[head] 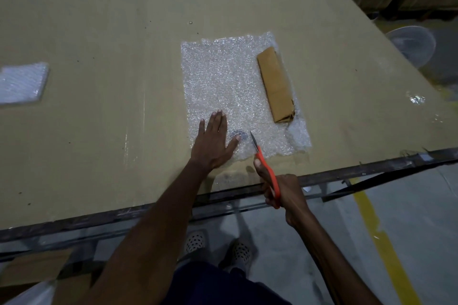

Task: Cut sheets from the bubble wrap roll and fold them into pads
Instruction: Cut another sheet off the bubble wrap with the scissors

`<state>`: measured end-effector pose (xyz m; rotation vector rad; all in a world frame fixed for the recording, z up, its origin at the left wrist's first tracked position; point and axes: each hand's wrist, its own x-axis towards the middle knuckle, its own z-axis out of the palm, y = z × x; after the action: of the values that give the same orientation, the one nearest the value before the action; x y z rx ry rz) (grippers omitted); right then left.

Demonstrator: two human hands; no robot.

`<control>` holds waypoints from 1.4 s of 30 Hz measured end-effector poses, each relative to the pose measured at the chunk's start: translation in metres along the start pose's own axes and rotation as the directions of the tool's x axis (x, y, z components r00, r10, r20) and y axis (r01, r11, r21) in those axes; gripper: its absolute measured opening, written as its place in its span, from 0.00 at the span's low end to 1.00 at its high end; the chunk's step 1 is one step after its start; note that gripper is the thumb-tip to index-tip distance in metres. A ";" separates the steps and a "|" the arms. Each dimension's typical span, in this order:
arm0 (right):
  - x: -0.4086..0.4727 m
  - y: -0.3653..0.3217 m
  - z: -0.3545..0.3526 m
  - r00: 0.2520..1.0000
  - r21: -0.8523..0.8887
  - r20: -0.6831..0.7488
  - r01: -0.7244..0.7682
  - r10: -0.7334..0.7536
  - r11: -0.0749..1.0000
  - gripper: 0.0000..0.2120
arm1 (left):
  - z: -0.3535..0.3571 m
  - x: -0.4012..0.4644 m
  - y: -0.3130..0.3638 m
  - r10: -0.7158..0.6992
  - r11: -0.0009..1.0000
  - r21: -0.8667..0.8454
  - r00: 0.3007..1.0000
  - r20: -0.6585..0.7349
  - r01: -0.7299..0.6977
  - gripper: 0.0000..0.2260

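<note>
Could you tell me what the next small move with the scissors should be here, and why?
Probably run the scissors forward through the bubble wrap sheet. The right hand grips them with the blade tips already on the near part of the sheet, the left hand lies flat on the wrap beside them, and a folded cardboard piece weighs down its right side.

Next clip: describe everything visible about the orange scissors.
The scissors have bright orange plastic handles and short grey metal blades that look nearly closed. The right hand holds the handles at the table's near edge. The blades point away from the person, tip over the near edge of the bubble wrap sheet, beside the left hand's thumb.
</note>
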<state>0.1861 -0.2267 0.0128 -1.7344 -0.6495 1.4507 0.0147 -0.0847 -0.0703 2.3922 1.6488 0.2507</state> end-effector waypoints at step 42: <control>0.006 -0.015 0.013 0.999 -0.030 -0.044 0.008 -0.010 1.000 0.26 | 0.000 -0.002 -0.002 -0.014 1.000 0.023 1.000 -0.002 0.014 0.41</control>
<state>0.1766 -0.2102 0.0210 -1.7793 -0.6577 1.3989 0.0123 -0.0864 -0.0712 2.3964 1.6780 0.2322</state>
